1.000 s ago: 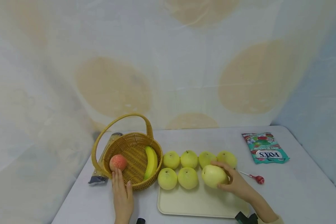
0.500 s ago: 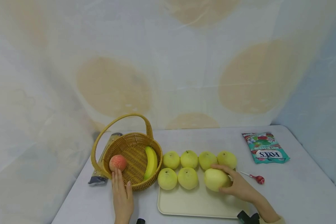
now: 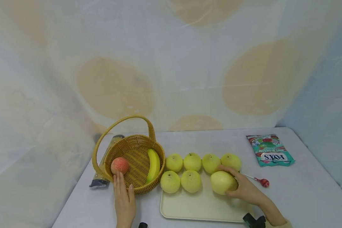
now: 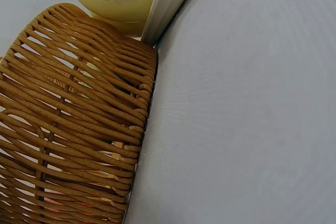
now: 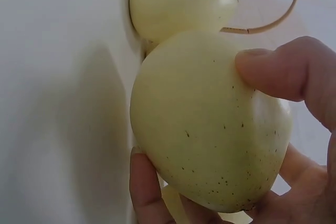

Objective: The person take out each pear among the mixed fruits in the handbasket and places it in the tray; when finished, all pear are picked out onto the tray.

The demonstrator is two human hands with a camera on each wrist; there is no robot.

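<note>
My right hand [image 3: 244,189] grips a pale yellow-green pear [image 3: 224,183] over the right part of the cream tray [image 3: 199,209]. Its thumb [image 5: 278,69] and curled fingers span the speckled pear in the right wrist view, close to the tray surface. Two more pears [image 3: 191,181] sit side by side to its left, and several [image 3: 174,162] form a row behind. My left hand [image 3: 124,202] lies with straight fingers at the front rim of the wicker basket [image 3: 138,190]. A peach [image 3: 120,166] and a banana [image 3: 154,166] lie inside. The left wrist view shows the basket's woven side [image 4: 79,124], no hand.
A teal FOX'S candy bag [image 3: 270,151] lies at the back right, with a red lollipop [image 3: 263,182] nearer, just right of the tray. A long dark and gold packet [image 3: 99,182] is partly hidden behind the basket. The basket's tall handle [image 3: 132,117] arches above it.
My right hand has moved a little right and toward me with the pear, which has turned in its grip. The left hand stays at the basket.
</note>
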